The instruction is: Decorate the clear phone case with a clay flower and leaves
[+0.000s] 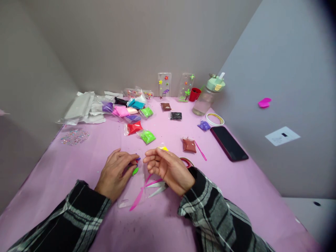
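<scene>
My left hand point(117, 173) rests over a clear phone case point(128, 197), its thumb and forefinger pinched around a small blue and red clay piece point(137, 160). Just below those fingertips a green clay leaf point(135, 171) lies on the case. My right hand point(168, 169) is held above the table, right of the case, fingers loosely curled and apart, with nothing visible in them. Pink plastic modelling tools point(137, 200) lie across the case's right side. Scissors point(156, 190) are partly hidden beneath my right hand.
Several clay packets, including green point(147, 137), red point(134, 128) and brown point(189, 145), lie beyond my hands. Decorated cases point(164, 85) lean on the back wall beside a red cup point(194, 94) and a bottle point(206, 98). A phone point(229, 143) and tape roll point(215, 119) lie right.
</scene>
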Action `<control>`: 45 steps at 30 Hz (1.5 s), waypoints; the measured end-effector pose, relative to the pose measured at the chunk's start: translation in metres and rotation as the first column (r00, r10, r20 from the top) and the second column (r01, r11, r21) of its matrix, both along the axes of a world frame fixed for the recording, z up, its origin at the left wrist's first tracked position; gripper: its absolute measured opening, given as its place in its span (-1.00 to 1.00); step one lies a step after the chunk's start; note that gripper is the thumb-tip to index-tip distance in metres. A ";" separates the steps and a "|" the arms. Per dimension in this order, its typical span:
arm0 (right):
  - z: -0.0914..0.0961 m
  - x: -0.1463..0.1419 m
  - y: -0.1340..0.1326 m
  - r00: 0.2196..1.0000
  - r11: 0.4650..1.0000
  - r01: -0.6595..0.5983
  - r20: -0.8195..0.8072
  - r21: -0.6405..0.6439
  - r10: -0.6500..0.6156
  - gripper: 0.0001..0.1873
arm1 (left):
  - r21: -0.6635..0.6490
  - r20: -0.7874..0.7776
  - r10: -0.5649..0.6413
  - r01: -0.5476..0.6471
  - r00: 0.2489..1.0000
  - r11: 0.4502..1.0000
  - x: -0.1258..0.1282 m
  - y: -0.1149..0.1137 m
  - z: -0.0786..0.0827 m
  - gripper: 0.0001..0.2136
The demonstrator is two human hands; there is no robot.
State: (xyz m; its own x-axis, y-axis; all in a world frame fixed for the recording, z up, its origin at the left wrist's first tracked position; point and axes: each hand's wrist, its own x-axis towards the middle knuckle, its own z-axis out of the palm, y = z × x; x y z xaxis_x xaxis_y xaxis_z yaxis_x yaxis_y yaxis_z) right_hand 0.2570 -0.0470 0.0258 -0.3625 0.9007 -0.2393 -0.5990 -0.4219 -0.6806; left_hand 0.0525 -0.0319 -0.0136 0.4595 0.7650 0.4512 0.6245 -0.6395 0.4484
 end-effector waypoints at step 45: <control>0.003 -0.016 -0.012 0.995 0.995 -0.095 -0.031 -0.019 0.094 -0.45 | 0.182 0.044 -0.015 0.007 0.999 0.983 0.017 -0.019 0.025 -0.82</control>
State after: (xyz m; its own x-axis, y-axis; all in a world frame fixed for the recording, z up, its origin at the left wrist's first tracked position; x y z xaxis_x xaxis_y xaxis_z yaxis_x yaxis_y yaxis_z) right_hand 0.2409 -0.0592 0.0289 -0.4530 0.8571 -0.2454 -0.5756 -0.4913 -0.6537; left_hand 0.0691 -0.0511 0.0110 0.4433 0.6634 0.6028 0.5988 -0.7196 0.3516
